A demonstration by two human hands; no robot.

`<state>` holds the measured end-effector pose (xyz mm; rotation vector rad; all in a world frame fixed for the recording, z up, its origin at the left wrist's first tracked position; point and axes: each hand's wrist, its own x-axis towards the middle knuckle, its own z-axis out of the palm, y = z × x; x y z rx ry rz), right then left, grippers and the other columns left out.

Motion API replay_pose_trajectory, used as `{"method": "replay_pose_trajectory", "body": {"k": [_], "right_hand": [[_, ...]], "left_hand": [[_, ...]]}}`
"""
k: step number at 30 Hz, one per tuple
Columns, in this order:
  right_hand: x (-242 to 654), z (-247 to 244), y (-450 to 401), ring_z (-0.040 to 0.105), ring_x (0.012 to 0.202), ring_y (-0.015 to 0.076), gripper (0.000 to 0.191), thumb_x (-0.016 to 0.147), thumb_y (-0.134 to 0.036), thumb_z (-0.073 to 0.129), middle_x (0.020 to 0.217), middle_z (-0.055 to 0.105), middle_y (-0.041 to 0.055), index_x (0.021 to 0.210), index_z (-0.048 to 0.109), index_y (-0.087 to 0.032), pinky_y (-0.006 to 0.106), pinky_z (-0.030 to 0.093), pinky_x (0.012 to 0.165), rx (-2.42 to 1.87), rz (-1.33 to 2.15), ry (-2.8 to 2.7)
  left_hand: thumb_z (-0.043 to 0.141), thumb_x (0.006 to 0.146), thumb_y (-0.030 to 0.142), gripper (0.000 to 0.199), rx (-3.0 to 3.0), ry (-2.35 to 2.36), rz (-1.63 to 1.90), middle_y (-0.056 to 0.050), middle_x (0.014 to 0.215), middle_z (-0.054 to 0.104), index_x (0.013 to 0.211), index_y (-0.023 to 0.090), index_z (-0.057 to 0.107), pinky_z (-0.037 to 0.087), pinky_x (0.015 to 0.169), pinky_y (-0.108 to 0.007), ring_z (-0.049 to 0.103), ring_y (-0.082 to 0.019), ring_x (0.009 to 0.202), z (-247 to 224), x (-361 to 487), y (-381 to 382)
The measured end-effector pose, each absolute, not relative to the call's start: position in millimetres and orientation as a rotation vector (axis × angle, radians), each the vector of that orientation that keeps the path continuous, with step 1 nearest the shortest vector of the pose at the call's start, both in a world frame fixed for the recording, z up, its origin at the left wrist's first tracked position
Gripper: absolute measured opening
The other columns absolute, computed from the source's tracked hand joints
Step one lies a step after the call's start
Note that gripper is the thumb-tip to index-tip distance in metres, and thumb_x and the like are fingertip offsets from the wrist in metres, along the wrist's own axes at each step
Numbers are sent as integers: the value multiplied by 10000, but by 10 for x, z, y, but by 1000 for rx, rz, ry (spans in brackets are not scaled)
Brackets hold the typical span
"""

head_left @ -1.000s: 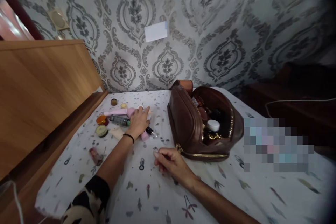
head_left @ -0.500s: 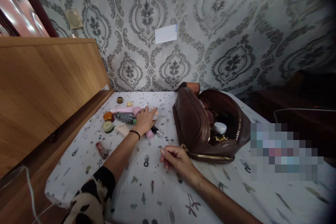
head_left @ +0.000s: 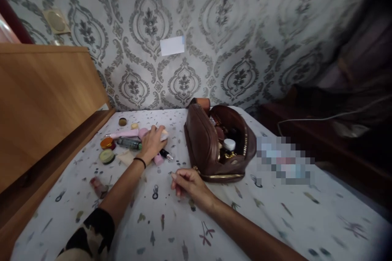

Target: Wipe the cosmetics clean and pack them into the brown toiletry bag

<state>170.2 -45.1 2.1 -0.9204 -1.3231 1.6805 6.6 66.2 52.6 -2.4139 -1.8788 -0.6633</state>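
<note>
My left hand [head_left: 153,142] reaches over a cluster of cosmetics, its fingers bent around a small pale item [head_left: 164,135] whose kind is hard to make out. Beneath and beside that hand lie a pink tube [head_left: 124,133], a dark clear bottle [head_left: 128,143], a beige tube [head_left: 126,157] and a black tube with a clear end [head_left: 167,154]. My right hand [head_left: 188,185] rests just in front of a brown cosmetic bag [head_left: 200,142], fingers curled together with nothing visible in them. The bag stands unzipped, with a white-lidded jar [head_left: 229,144] among its contents.
An orange-lidded jar [head_left: 108,143], a pale green-lidded jar [head_left: 107,156] and a lip gloss tube [head_left: 98,187] lie to the left on the patterned cloth [head_left: 171,220]. A wooden panel [head_left: 45,89] borders the left side. Behind is a wallpapered wall [head_left: 202,69].
The view has turned to the right, so everything sits further left in the picture. Both hands keep nearly the same places beside the cosmetics and the bag.
</note>
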Motion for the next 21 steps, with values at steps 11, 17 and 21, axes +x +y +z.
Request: {"method": "replay_pose_trajectory", "body": {"k": [11, 17, 21], "right_hand": [[1714, 81, -466, 725, 737, 169, 787, 662, -649, 808, 967, 675, 29, 1272, 552, -224, 207, 506, 487, -636, 1784, -903], [1690, 59, -476, 729, 750, 164, 788, 702, -592, 814, 1109, 667, 61, 1329, 489, -242, 254, 587, 565, -433, 1830, -923], [1692, 30, -461, 715, 738, 143, 757, 681, -561, 838, 1098, 658, 39, 1286, 524, -231, 222, 569, 537, -515, 1797, -942]], "left_hand": [[611, 838, 453, 349, -2562, -1791, -1771, -20, 1033, 572, 1088, 225, 522, 495, 833, -294, 589, -203, 983, 749, 157, 213], [671, 793, 458, 380, -2635, -1895, -1767, -7, 935, 556, 1047, 230, 502, 489, 733, -301, 573, -191, 827, 494, 175, -276], [638, 852, 431, 306, -2682, -1824, -1690, -20, 982, 570, 1021, 235, 477, 502, 760, -313, 587, -197, 864, 349, 121, -365]]}}
